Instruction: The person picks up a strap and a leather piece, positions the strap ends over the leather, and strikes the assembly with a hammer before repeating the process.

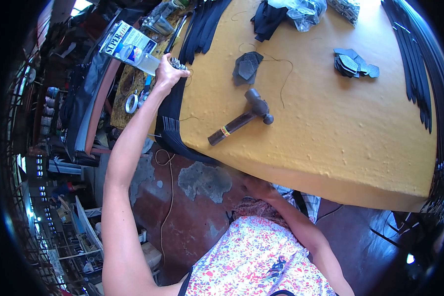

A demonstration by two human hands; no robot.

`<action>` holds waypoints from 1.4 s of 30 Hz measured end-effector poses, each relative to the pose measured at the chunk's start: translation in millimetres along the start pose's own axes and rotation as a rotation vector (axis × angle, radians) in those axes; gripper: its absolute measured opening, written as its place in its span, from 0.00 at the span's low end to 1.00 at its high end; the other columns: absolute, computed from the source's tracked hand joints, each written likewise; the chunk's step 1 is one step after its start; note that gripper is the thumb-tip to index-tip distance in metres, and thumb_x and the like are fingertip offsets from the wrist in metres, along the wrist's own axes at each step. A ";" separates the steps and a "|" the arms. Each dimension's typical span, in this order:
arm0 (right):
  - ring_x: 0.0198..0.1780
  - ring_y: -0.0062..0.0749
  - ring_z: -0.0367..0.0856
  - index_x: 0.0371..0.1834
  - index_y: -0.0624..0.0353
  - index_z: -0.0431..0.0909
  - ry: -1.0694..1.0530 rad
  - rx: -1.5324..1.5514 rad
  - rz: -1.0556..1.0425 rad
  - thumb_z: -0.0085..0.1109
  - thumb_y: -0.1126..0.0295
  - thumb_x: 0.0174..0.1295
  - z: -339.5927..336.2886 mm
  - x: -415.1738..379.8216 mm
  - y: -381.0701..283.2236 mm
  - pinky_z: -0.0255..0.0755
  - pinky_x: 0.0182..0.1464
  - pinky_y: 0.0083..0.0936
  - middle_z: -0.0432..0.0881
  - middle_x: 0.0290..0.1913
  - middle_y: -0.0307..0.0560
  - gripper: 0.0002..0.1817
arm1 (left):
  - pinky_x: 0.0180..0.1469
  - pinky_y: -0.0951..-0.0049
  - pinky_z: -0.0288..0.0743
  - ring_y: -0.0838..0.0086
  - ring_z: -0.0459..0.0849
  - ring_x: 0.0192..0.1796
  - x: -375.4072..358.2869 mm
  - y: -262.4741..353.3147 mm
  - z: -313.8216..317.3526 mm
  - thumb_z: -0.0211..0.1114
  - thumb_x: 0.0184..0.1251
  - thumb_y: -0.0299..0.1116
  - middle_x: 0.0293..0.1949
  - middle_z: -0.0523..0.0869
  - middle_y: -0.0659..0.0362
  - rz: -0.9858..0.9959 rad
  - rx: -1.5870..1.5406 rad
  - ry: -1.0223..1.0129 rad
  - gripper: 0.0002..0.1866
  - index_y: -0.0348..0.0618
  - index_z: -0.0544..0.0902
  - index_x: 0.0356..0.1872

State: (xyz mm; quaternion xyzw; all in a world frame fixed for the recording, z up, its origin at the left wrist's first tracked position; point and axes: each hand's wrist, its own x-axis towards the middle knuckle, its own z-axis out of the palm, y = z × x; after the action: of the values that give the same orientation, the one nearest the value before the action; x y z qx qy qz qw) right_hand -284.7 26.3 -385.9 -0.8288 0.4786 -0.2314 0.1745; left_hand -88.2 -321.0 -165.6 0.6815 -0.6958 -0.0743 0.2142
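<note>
My left hand (168, 76) reaches to the far left edge of the yellow-covered table. Its thumb and fingers curl around a shiny, ridged metal piece (177, 64) whose kind I cannot make out. Right beside that hand is a clear plastic bottle (145, 61). My right hand (255, 187) is low by the table's front edge, above my lap. It is dark and smeared, so its fingers do not show clearly. A ball-peen hammer (244, 116) lies on the yellow cover (330, 143). Beyond it sits a small stack of dark cut pieces (247, 68).
Another pile of dark pieces (355, 64) lies to the right. Long black straps (417, 74) hang along the right side, and more straps (202, 29) lie at the left. A plastic bag (303, 12) is at the back. A tape roll (131, 103) rests on the side bench.
</note>
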 end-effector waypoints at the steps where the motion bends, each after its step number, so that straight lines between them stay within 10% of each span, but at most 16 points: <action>1: 0.46 0.50 0.89 0.46 0.59 0.88 -0.009 -0.006 0.009 0.67 0.63 0.53 -1.0 -0.1 -0.6 0.81 0.49 0.46 0.89 0.43 0.52 0.18 | 0.75 0.63 0.68 0.60 0.79 0.69 1.8 1.7 -2.8 0.88 0.39 0.29 0.67 0.79 0.44 -0.041 -0.041 -0.026 0.54 0.30 0.68 0.73; 4: 0.46 0.51 0.89 0.45 0.59 0.87 0.048 -0.069 0.041 0.68 0.63 0.51 6.0 -0.2 -2.7 0.82 0.48 0.46 0.88 0.42 0.53 0.18 | 0.65 0.66 0.75 0.66 0.85 0.60 4.1 5.7 -10.1 0.86 0.45 0.30 0.59 0.85 0.46 -0.081 -0.108 -0.049 0.44 0.27 0.74 0.67; 6: 0.45 0.51 0.89 0.45 0.59 0.87 0.031 0.004 0.031 0.68 0.64 0.51 1.7 0.2 -0.7 0.81 0.48 0.46 0.88 0.41 0.53 0.18 | 0.48 0.69 0.81 0.72 0.88 0.41 12.2 2.7 -15.2 0.83 0.46 0.26 0.41 0.90 0.55 -0.143 -0.263 -0.230 0.22 0.36 0.85 0.44; 12: 0.45 0.50 0.89 0.45 0.58 0.87 0.005 0.068 0.036 0.66 0.66 0.53 1.3 0.4 -1.4 0.81 0.48 0.46 0.88 0.41 0.55 0.16 | 0.41 0.71 0.79 0.76 0.86 0.33 12.7 0.3 -14.2 0.79 0.51 0.23 0.31 0.90 0.59 -0.125 -0.251 -0.206 0.10 0.39 0.84 0.29; 24: 0.46 0.51 0.89 0.48 0.58 0.86 0.031 0.059 0.009 0.65 0.65 0.55 0.4 -0.5 0.6 0.81 0.49 0.46 0.88 0.44 0.55 0.18 | 0.69 0.63 0.75 0.58 0.83 0.64 6.2 13.6 -5.9 0.87 0.37 0.30 0.62 0.85 0.47 -0.033 0.186 -0.135 0.49 0.37 0.75 0.69; 42: 0.45 0.51 0.89 0.51 0.58 0.86 0.055 0.034 -0.026 0.67 0.63 0.53 -3.3 -0.3 0.6 0.81 0.48 0.48 0.89 0.44 0.54 0.21 | 0.69 0.59 0.75 0.54 0.83 0.66 -1.1 18.1 -0.7 0.85 0.38 0.28 0.63 0.84 0.46 -0.065 0.161 -0.047 0.52 0.45 0.72 0.73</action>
State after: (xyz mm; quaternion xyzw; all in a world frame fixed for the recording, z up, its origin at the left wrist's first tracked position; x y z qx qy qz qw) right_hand -287.1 26.1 -383.5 -0.8253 0.4685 -0.2642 0.1722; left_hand -104.5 -318.7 -158.0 0.7169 -0.6818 -0.0408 0.1398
